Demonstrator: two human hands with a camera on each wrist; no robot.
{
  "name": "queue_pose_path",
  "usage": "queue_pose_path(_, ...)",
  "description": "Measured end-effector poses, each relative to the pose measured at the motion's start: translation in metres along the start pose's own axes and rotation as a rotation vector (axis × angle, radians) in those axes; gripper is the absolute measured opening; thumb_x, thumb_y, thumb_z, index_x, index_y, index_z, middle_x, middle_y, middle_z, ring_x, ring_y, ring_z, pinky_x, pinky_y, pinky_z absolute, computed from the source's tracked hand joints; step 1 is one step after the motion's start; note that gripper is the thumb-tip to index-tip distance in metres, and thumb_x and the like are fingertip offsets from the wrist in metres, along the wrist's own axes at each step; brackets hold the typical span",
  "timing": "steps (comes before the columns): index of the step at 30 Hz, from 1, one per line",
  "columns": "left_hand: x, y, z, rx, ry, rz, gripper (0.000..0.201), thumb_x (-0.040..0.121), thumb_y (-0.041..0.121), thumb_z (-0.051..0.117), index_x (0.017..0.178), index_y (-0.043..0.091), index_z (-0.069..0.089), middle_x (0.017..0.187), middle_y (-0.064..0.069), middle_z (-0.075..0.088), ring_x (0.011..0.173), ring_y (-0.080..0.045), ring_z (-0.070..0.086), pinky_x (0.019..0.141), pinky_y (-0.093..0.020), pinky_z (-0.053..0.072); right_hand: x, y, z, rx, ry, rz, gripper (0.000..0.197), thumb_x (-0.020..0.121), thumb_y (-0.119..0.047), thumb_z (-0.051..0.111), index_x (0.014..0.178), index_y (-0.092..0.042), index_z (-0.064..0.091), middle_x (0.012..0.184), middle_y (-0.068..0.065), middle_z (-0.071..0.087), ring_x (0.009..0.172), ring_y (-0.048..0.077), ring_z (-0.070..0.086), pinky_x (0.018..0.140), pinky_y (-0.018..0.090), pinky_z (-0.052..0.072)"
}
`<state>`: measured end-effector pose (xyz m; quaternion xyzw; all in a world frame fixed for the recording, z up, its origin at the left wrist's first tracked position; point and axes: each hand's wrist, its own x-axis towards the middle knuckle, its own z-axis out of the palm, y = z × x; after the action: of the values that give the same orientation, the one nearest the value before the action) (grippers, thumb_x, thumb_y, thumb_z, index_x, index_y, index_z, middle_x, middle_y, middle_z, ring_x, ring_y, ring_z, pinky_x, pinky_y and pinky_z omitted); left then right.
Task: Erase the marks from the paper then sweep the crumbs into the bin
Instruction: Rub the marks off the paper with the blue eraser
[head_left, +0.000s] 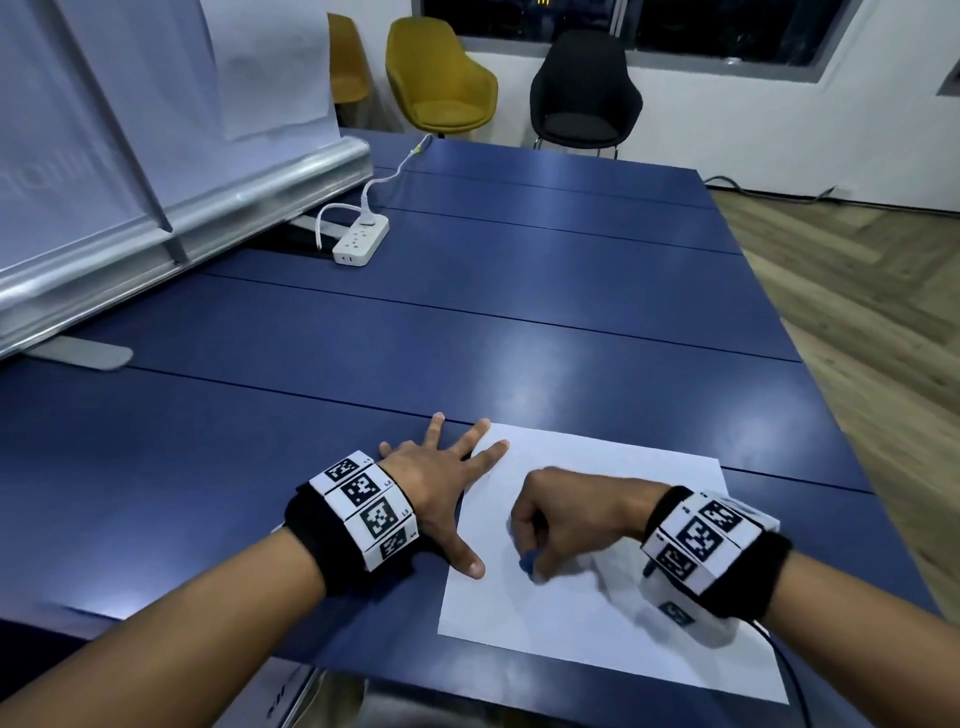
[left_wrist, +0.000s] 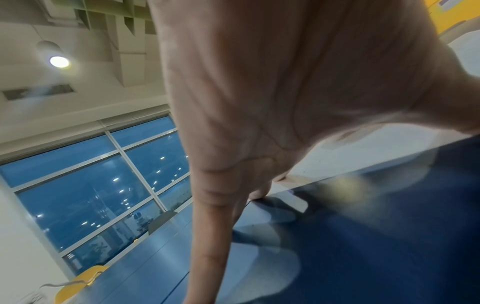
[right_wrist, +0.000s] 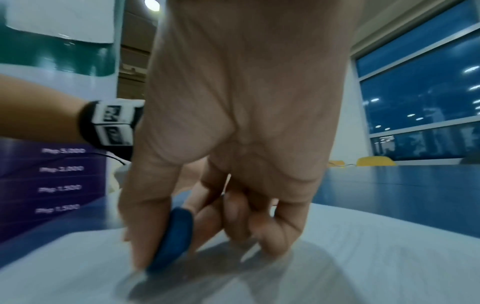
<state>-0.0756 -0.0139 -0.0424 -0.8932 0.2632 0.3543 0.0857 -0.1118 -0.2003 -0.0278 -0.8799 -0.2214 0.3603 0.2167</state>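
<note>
A white sheet of paper (head_left: 613, 618) lies on the blue table (head_left: 467, 322) near its front edge. My left hand (head_left: 441, 483) lies flat with fingers spread; its thumb and forefinger press the paper's left edge. My right hand (head_left: 566, 519) is curled over the middle of the sheet and pinches a blue eraser (head_left: 528, 564) whose tip touches the paper. In the right wrist view the eraser (right_wrist: 174, 238) sits between thumb and fingers, pressed to the paper (right_wrist: 363, 257). The left wrist view shows my left hand (left_wrist: 259, 102) splayed on the table with the paper (left_wrist: 363, 152) beyond. No bin or crumbs are visible.
A white power strip (head_left: 361, 240) with cable lies at the back left, next to a large tilted banner stand (head_left: 156, 208). Yellow chairs (head_left: 441, 78) and a black chair (head_left: 584, 93) stand beyond the table. Wooden floor (head_left: 857, 312) runs along the right edge.
</note>
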Motion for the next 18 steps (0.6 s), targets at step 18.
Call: queue_pose_path(18, 0.000, -0.001, 0.000, -0.008, 0.003, 0.002, 0.141, 0.055, 0.077, 0.077, 0.147, 0.047, -0.026, 0.148, 0.026, -0.042, 0.145, -0.037, -0.030, 0.106, -0.078, 0.019, 0.002, 0.004, -0.009, 0.017, 0.003, 0.043, 0.012, 0.069, -0.009, 0.080, 0.071, -0.015, 0.069, 0.077, -0.008, 0.074, 0.065, -0.006, 0.063, 0.063, 0.018, 0.051)
